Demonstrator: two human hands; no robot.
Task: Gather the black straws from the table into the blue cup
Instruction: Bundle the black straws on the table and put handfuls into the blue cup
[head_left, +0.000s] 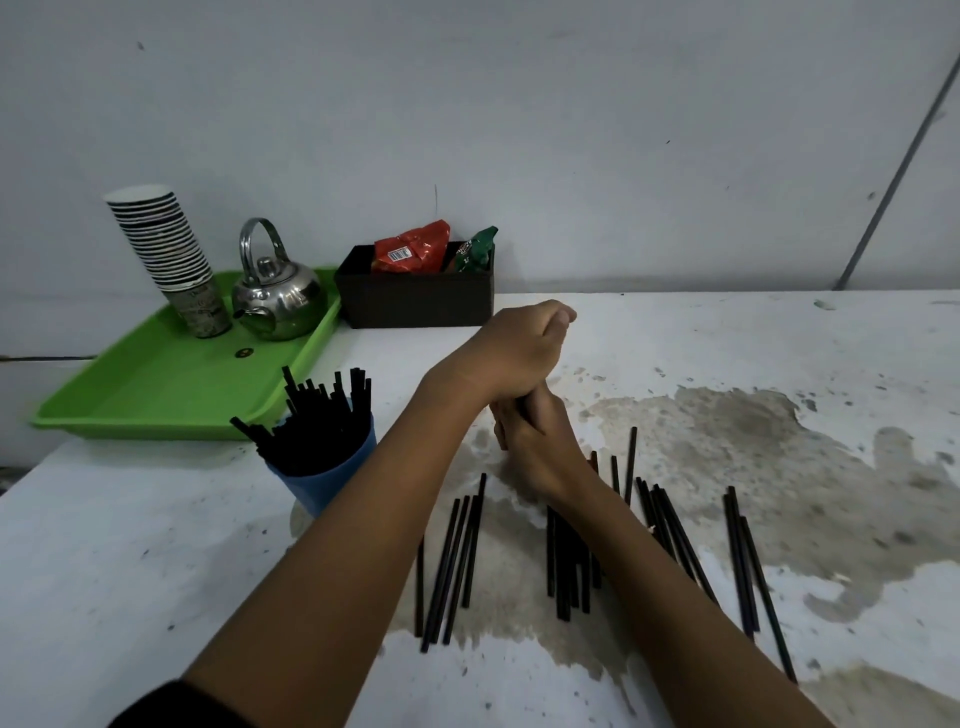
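Observation:
The blue cup (326, 480) stands left of centre, packed with upright black straws (317, 415). Several more black straws lie loose on the white table: one group (453, 566) below centre, another (567, 566) running up under my right wrist, and others (748, 571) to the right. My right hand (537, 449) is curled shut low over the table, with a dark sliver of straw showing between its fingers. My left hand (519, 340) is a closed fist just beyond it, resting against its knuckles, and no straw shows from it. My left forearm passes right beside the cup.
A green tray (156, 389) at the back left carries a steel kettle (275, 299) and a tall stack of paper cups (166, 249). A black box (415, 301) with snack packets stands against the wall. The tabletop (779, 441) is stained brown on the right.

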